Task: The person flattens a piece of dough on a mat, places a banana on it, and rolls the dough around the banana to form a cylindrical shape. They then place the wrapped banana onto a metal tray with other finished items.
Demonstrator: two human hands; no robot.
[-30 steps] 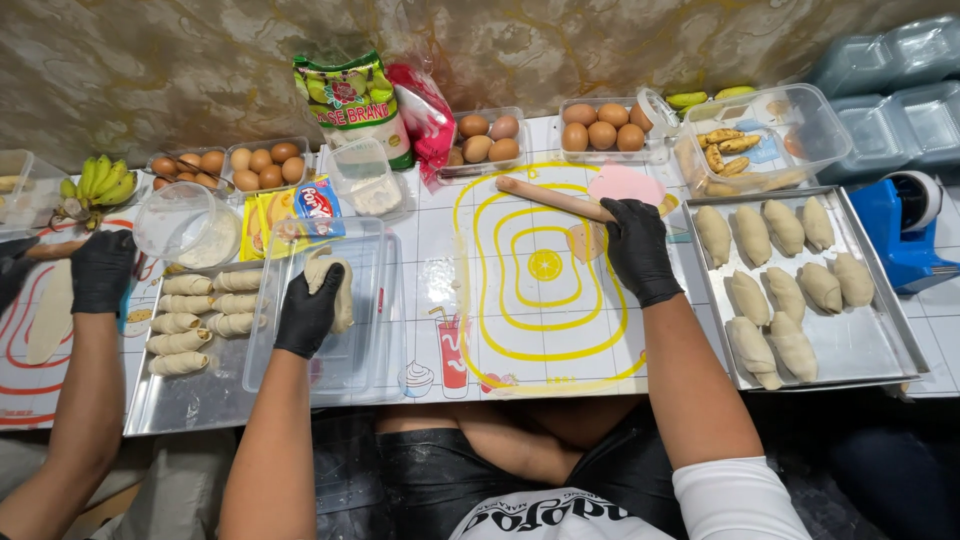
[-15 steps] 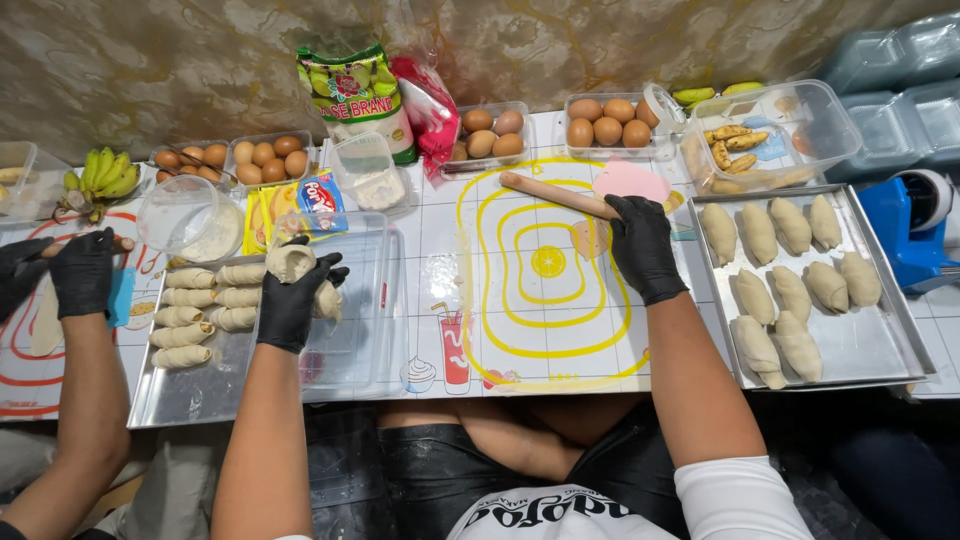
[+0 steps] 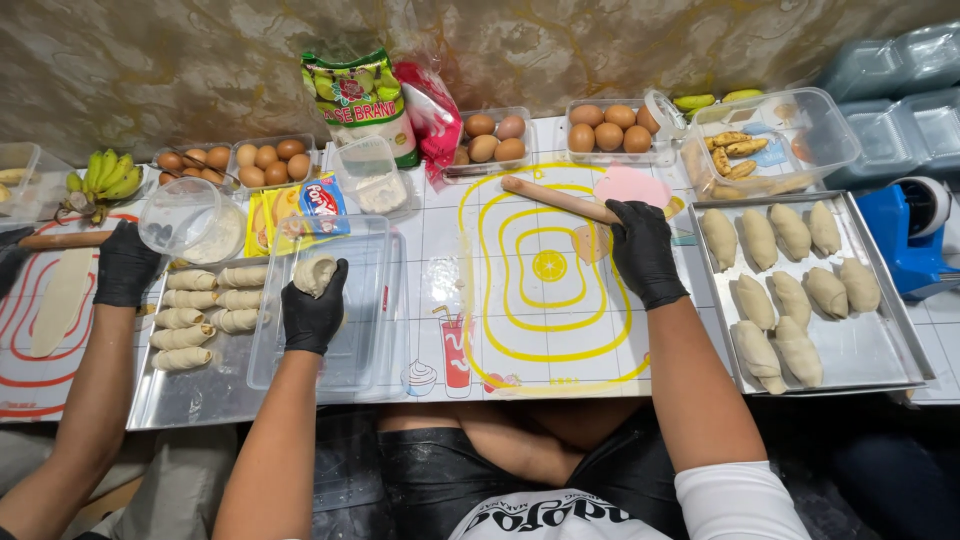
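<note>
Wooden rolling pin (image 3: 556, 198) under right hand (image 3: 643, 250) points up-left.

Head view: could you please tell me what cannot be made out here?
- Dough lump: its underside is covered by the left hand.
- Rolling pin: its near end is hidden under the right hand.
- Blue machine: cut off by the right edge.

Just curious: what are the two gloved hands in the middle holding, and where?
The left hand cups a dough lump from below; the right hand grips a rolling pin at its near end.
</note>
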